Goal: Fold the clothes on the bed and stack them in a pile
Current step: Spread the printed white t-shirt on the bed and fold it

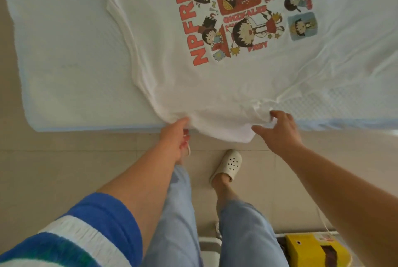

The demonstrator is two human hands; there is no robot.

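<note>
A white T-shirt with a colourful cartoon print and red letters lies spread face up on the bed. Its near edge hangs a little over the bed's front edge. My left hand pinches that edge at its left corner, fingers curled into the bunched cloth. My right hand grips the same edge further right, thumb stretched out over the fabric and fingertips tucked into a fold. The shirt's far part runs out of the top of the view.
The bed has a white textured cover with a pale blue border. Beige tiled floor lies in front of it, where my foot in a cream clog stands. A yellow box sits at the lower right.
</note>
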